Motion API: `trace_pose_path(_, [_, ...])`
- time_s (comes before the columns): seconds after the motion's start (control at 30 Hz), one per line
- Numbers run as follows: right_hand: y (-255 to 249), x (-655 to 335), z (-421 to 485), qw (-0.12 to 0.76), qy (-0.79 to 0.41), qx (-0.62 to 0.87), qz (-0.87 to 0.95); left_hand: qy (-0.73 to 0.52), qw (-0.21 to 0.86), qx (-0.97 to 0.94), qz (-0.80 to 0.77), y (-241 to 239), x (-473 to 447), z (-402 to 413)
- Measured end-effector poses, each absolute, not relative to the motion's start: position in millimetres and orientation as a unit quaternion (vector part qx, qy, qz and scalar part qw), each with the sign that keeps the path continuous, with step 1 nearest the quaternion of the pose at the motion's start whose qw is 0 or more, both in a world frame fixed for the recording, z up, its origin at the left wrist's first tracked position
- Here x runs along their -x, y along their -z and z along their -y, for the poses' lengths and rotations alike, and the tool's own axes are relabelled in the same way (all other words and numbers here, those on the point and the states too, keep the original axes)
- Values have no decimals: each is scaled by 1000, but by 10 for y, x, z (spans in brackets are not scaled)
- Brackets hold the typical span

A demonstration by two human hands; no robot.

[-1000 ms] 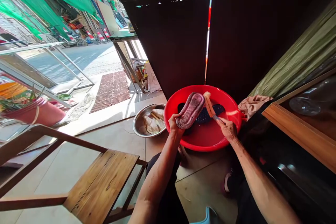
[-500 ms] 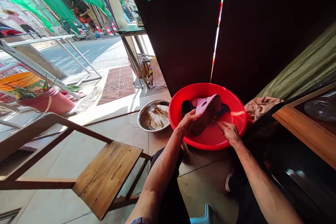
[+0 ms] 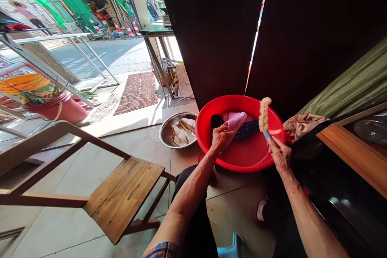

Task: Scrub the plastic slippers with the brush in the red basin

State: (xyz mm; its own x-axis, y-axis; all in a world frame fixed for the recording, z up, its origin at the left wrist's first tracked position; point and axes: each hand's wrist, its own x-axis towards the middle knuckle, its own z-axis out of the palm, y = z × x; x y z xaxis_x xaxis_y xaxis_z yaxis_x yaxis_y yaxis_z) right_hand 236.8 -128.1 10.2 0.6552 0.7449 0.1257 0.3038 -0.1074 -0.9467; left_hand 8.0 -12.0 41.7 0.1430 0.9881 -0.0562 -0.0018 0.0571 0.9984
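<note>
My left hand [image 3: 222,138] has turned the pink slipper [image 3: 235,121] over and lowered it. It now lies upper side up in the middle of the red basin [image 3: 208,149], across a dark dotted slipper [image 3: 249,129], and my fingers are curled shut on its near end. My right hand [image 3: 281,155] has lifted the brush [image 3: 264,115] clear. I grip its blue handle tight at the basin's right rim, and the bristle head stands upright above that rim, well apart from the pink slipper. By my reckoning the scrubbing is paused, since bristles and slipper no longer touch, and the side I was working on now faces down.

Half a second ago I held the slipper tilted up over the near part of the basin, its sole turned toward me, and the brush was hidden behind it. A second ago the sole faced up in my left hand with the brush laid alongside it.

The steel bowl [image 3: 165,137] sits just beside the basin's left rim on the floor, as it did then, and the wooden stool [image 3: 127,193] stands nearer me on the left.
</note>
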Motion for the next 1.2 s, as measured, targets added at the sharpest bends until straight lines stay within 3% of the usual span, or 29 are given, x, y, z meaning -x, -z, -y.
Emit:
trace_pose_path(0.13, [-29,-2353,1402,416,-46,696,583,-420,353,-665,-507,-250,-91,97])
trace_pose_path(0.23, [-10,-2427,1321,335,9,736,588,-387,254,-743,-484,-199,-27,120])
trace_pose_path(0.6, [-142,-2497,1282,293,-25,760,580,-229,78,-885,-397,-160,-42,146])
trace_pose_path(0.8, [-170,-2695,1248,311,-110,779,532,-246,85,-915,-309,-99,-57,105])
trace_pose_path(1.0, [-230,-2823,1256,490,-326,726,355,-348,227,-881,-225,-170,-19,99])
trace_pose_path(1.2, [-299,-2735,1294,559,-458,648,241,-366,306,-848,-230,-320,8,111])
